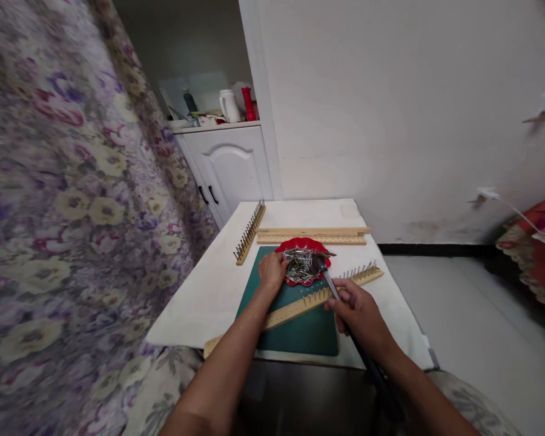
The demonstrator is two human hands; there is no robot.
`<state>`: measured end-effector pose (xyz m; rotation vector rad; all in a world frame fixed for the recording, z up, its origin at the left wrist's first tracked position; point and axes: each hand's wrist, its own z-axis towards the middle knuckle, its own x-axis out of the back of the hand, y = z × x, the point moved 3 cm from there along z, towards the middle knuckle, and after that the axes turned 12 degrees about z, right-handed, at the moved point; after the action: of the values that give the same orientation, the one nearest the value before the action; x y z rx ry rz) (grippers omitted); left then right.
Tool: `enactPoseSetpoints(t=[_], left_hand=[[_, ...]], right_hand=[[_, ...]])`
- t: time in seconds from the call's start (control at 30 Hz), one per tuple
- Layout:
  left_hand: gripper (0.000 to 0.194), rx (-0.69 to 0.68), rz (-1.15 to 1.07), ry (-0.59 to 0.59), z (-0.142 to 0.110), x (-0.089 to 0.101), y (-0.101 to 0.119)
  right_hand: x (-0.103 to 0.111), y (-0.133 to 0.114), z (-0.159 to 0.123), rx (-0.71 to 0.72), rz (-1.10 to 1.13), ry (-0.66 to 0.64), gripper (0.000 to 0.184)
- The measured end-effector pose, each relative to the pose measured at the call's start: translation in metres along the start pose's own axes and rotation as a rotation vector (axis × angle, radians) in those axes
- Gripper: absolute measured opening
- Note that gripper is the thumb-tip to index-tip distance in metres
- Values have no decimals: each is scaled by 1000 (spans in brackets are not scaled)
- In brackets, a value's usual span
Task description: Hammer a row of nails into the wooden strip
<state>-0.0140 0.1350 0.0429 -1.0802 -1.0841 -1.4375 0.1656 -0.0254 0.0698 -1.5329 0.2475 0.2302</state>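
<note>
- Now the left hand (pixel 272 270) is at the left rim of the red dish (pixel 302 243), fingers curled by the loose nails (pixel 297 264); whether they pinch one, I can't tell.
- Over on the dish's right, the right hand (pixel 358 309) grips the hammer (pixel 330 283) by its shaft, head above the rim.
- And there's the wooden strip (pixel 290 312), slanting across the green mat (pixel 295 336) on the dish's near side, nails standing along its right half.
- Best here, I'd say: lift one nail cleanly, dragging no others, and keep that hammer head clear of the fingers.
</note>
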Motion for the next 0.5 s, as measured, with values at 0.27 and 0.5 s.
enactPoseSetpoints(t=[0.27, 0.5], left_hand=[[12, -88, -233, 130, -25, 7, -3], [16, -171, -639, 131, -72, 32, 10]], right_hand=[[0, 3, 3, 33, 23, 4, 27], [-2, 8, 10, 99, 41, 78, 35]])
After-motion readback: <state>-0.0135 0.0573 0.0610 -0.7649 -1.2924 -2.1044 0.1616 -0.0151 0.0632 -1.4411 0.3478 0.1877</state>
